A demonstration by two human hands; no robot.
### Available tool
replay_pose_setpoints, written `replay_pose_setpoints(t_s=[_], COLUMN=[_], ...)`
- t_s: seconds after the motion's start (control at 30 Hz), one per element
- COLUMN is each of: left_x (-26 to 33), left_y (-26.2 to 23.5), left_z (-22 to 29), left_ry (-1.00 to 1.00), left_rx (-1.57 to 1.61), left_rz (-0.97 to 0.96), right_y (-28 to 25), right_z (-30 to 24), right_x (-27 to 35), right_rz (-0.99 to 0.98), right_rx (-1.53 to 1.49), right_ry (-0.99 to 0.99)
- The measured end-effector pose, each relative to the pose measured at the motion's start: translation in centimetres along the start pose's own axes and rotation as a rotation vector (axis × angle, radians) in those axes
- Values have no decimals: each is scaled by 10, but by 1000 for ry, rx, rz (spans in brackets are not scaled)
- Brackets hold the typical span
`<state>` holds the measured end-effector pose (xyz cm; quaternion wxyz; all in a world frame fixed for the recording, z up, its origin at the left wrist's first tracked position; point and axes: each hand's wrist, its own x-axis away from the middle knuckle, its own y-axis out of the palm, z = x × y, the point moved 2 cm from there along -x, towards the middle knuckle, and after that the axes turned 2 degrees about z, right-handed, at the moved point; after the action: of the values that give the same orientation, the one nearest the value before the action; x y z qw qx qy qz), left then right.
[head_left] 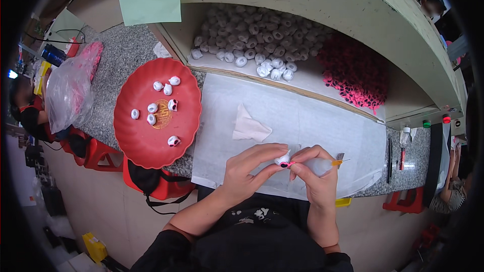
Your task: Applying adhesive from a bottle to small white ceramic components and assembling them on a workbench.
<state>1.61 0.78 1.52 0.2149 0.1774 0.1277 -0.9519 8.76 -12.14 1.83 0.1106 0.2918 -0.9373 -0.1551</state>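
Fiddly stuff beside the red tray (136,138)
Left hand (247,174)'s fingers pinch a white piece (282,159); right hand (320,185)'s pinch a pink bit (291,164), cradling a bottle (319,165).

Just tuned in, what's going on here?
A person's left hand holds a white piece, while the right hand pinches a pink piece at it and also holds a bottle. To the left, a tray holds eight more white pieces, two showing pink and black. A white heap and a pink heap lie in the shelf beyond.
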Motion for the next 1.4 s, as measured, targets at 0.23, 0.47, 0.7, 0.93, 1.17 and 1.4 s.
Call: replay_pose_setpoints(t_s=[0.23,0.47,0.7,0.93,1.17,1.4], left_x=[7,11,13,11,10,10], left_y=[0,0,0,0,-1,-2], left_z=[-6,-8,-6,-7,-7,-7], left_ry=[-77,-329,-300,-202,-216,-196], left_rx=[210,718,706,560,560,525], left_rz=[-57,-21,-128,-125,-139,-180], right_y=[4,11,8,8,9,9], right_z=[4,5,9,11,9,8], right_x=[5,9,9,10,11,12], right_rz=[56,-7,-83,-95,-83,-46], right_rx=[74,117,14,-100,-100,-86], right_ry=[-35,-141,-7,-48,-39,-34])
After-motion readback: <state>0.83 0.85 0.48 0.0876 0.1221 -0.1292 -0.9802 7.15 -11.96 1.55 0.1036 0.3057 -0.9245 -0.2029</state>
